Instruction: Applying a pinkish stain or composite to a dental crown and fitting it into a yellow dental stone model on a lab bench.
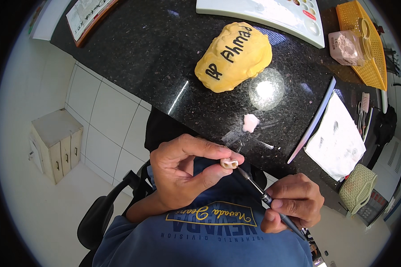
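Between the thumb and fingertips of my left hand (180, 171) is a small tooth-coloured dental crown (230, 163), its hollow side partly in view. My right hand (296, 200) grips a slim dark-handled brush (256, 187) with a metal collar. The brush's fine tip points up and left, and it meets or nearly meets the crown's right edge; I cannot tell which. Both hands are held above my lap, just off the near edge of the black speckled table (133, 53). A pale pink lump (251, 123) lies on the table beyond them, with whitish powdery smears around it.
Farther back sits a yellow putty-like block (234, 58) with black handwriting, before a white palette (263, 13). At right are a curved bluish stick (314, 118), a stained white cloth (336, 138), a pink jar (343, 48), a yellow basket (372, 58) and a green basket (358, 189).
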`<control>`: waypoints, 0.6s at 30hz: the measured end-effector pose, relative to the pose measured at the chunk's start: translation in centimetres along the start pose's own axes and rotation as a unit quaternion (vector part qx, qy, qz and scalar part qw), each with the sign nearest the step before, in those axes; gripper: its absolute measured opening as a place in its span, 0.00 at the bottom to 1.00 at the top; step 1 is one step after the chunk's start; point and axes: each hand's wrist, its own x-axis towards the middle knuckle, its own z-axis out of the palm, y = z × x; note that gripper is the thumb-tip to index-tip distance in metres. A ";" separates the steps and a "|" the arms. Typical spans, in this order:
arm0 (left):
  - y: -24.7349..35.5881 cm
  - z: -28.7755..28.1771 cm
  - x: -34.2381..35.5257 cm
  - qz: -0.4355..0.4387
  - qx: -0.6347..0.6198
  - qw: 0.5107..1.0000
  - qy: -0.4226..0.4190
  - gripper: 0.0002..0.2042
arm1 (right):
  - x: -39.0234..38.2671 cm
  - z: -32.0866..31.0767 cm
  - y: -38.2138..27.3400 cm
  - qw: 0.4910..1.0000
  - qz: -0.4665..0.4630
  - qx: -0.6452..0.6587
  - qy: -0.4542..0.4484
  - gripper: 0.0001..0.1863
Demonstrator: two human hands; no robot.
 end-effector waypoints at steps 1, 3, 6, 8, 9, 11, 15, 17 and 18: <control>0.0 0.0 0.0 0.002 0.002 1.000 -0.001 0.11 | 0.0 -0.1 0.0 1.000 0.002 0.006 -0.002 0.10; -0.1 0.0 0.0 0.002 0.002 1.000 0.001 0.11 | 0.0 0.0 0.1 1.000 0.002 0.000 -0.002 0.10; -0.2 0.0 0.2 0.002 0.004 1.000 0.001 0.11 | 0.3 0.0 0.2 1.000 0.007 -0.001 -0.003 0.10; -0.1 0.0 0.4 0.005 0.006 1.000 -0.003 0.11 | 0.4 -0.1 0.1 1.000 0.008 0.000 0.000 0.09; 0.0 0.0 0.4 0.008 0.005 1.000 -0.008 0.11 | 0.3 -0.1 -0.1 1.000 0.006 0.000 0.004 0.10; 0.5 0.2 0.2 0.004 0.004 1.000 -0.006 0.11 | 0.1 -0.2 -0.7 1.000 -0.009 -0.009 0.014 0.10; 0.2 -0.1 0.2 -0.020 -0.005 1.000 0.012 0.08 | 1.0 -1.5 -0.2 0.997 -0.031 0.070 0.032 0.14; 0.3 -0.4 0.3 -0.020 -0.015 1.000 0.006 0.07 | 1.5 -2.4 -1.1 0.997 -0.033 0.024 0.072 0.15; 0.4 -0.5 0.1 -0.022 -0.016 1.000 0.003 0.07 | 1.5 -2.9 -1.7 0.995 -0.022 -0.012 0.098 0.14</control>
